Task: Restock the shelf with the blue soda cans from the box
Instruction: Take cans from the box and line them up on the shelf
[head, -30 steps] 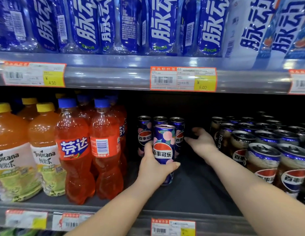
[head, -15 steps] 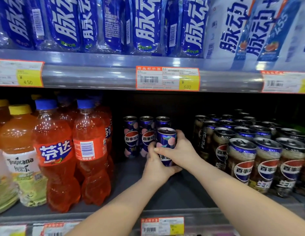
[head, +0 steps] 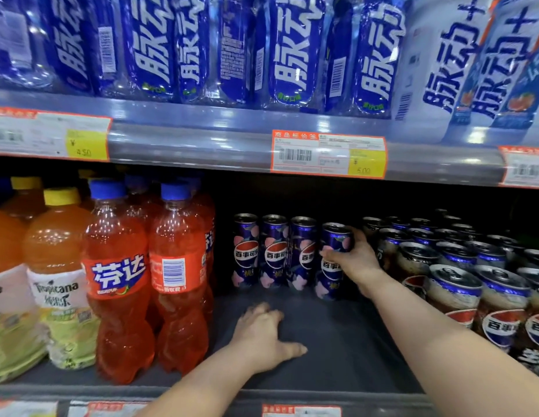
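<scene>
Supermarket shelving fills the view, with an upper shelf edge (head: 202, 139) carrying orange-and-yellow price tags (head: 328, 153) and a rank of blue-labelled bottles (head: 289, 49) standing above it. Below lies the dark grey shelf (head: 346, 350). At its far left stand juice bottles (head: 60, 266) with yellow caps, and just beside them orange soda bottles (head: 117, 275) with blue caps, several deep. Right of these, the left hand (head: 262, 335) rests palm down on the bare shelf near the front edge, fingers loosely spread and holding nothing, its forearm coming in from the bottom of the picture. Further back, three blue cans (head: 274, 252) with pink fruit and a red, white and blue roundel stand upright in a row, close against each other. Just right of that row is the blue soda can (head: 333, 266), set a little forward of the others and close to the third one; whether its base touches the shelf or hangs just above it cannot be told. The right hand (head: 357, 260) grips this can around its upper half, thumb across the front and fingers wrapped behind. Past the hand, at the right, darker cans (head: 455, 290) with the same roundel stand packed in several rows reaching to the back of the shelf
</scene>
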